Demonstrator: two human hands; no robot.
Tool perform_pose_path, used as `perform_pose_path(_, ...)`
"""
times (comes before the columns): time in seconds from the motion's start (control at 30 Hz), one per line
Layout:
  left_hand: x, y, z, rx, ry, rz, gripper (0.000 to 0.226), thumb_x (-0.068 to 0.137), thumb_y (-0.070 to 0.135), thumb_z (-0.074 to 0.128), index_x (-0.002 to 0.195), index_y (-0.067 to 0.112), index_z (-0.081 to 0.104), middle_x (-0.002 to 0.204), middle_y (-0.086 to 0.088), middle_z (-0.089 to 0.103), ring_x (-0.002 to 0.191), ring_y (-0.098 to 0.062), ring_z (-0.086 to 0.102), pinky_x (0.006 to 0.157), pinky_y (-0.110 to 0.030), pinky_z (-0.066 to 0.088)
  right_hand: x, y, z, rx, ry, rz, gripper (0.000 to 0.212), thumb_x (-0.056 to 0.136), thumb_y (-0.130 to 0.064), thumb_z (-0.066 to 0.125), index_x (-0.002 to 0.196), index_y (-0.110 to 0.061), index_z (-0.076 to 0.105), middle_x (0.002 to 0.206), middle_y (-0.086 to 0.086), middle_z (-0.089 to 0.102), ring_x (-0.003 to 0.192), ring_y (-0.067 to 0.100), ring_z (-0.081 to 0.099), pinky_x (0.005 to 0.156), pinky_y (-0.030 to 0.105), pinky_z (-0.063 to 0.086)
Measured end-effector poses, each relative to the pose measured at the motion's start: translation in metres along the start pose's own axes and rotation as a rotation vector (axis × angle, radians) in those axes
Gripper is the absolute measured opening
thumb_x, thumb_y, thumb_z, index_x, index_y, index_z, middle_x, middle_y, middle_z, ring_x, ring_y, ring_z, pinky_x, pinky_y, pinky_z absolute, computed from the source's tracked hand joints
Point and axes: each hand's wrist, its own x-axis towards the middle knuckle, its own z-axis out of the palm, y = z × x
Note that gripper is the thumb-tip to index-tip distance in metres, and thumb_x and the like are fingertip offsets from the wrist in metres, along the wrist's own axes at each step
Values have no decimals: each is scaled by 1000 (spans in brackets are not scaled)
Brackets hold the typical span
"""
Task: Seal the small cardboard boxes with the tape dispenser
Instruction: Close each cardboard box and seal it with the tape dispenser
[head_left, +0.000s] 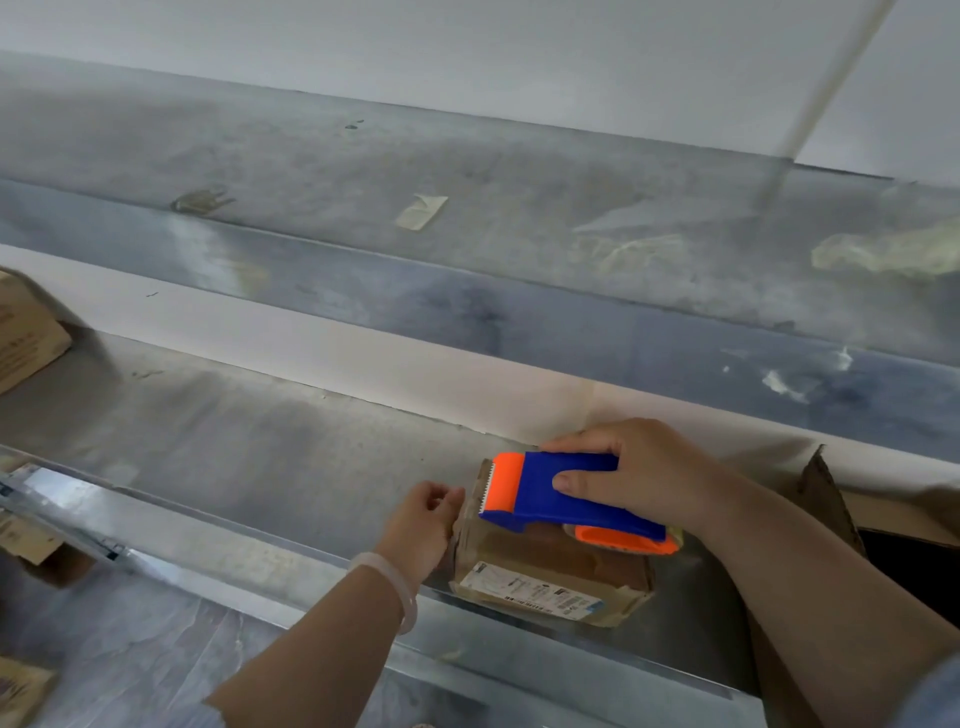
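Note:
A small cardboard box (550, 577) with a white shipping label on its near side sits on the grey metal shelf (249, 431). My right hand (639, 467) grips the blue and orange tape dispenser (561, 493), which lies on top of the box with its orange roller and toothed blade at the box's left edge. My left hand (423, 522) is at the box's left end, fingers curled against that edge. Whether it pinches the tape there is unclear.
Another cardboard box (26, 332) stands at the far left of the shelf. A higher metal shelf (467, 218) behind carries tape scraps and crumpled plastic. An open brown carton (831, 499) is at the right. More cardboard lies at the lower left below a metal rail (67, 509).

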Motion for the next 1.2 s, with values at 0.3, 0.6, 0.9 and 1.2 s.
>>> perform_pose_path(0.3, 2, 16, 18, -78, -125, 66, 39, 99, 49, 36, 134, 37, 50, 121, 3, 64, 111, -14, 61, 95, -40, 53, -3, 0, -1, -37, 3, -16, 38, 87, -56, 58, 124, -58, 52, 117, -29, 55, 102, -2, 53, 91, 26, 48)
perform_pose_path(0.6, 4, 17, 17, 44, -61, 113, 26, 104, 37, 32, 119, 36, 54, 107, 0, 64, 96, -23, 65, 87, -45, 56, -26, 26, -23, -19, -20, 49, 36, 86, -56, 59, 119, -65, 47, 114, -30, 55, 99, -2, 56, 87, 24, 51)
perform_pose_path(0.9, 9, 14, 11, 150, -33, 200, 30, 105, 35, 32, 125, 36, 54, 109, 7, 60, 97, -15, 59, 83, -31, 54, -67, 66, -32, 3, 8, 181, 35, 87, -55, 59, 117, -65, 46, 112, -27, 59, 96, 0, 61, 88, 27, 52)
perform_pose_path(1.2, 5, 19, -37, 303, 27, 215, 35, 104, 34, 35, 133, 28, 53, 120, 0, 58, 101, -16, 53, 84, -26, 41, -46, 39, -1, 32, 41, 92, 36, 88, -56, 58, 123, -59, 49, 110, -29, 59, 95, -4, 58, 82, 17, 49)
